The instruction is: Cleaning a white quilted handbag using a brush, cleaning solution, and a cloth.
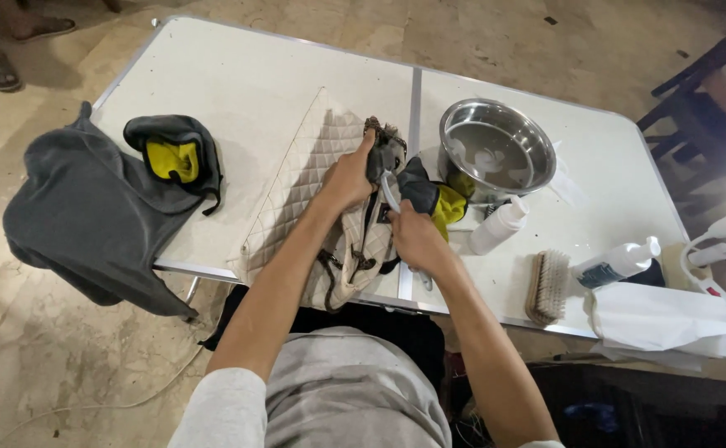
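Both arms reach out over a grey lap to the white counter point(238, 83). Left hand point(348, 178) is closed around the dark top end of a cream quilted bag point(305, 178), near its handle. Right hand point(417, 241) is closed on a thin light tool, maybe a small brush point(390, 195); its tip touches the dark part by the left hand. The bag lies flat in the middle of the counter, with its straps hanging off the near edge.

A steel bowl point(496, 149) with some water sits just past the hands. A grey and yellow cloth point(433, 199) lies between the bowl and the bag. Two white bottles point(500, 226), a wooden scrub brush point(548, 286) and white paper point(657, 319) are on the right. Another cloth point(176, 158) and a grey towel point(89, 216) are on the left.

The cleaning looks part way done: the work is on one small spot, and I cannot tell how much of the bag is clean.
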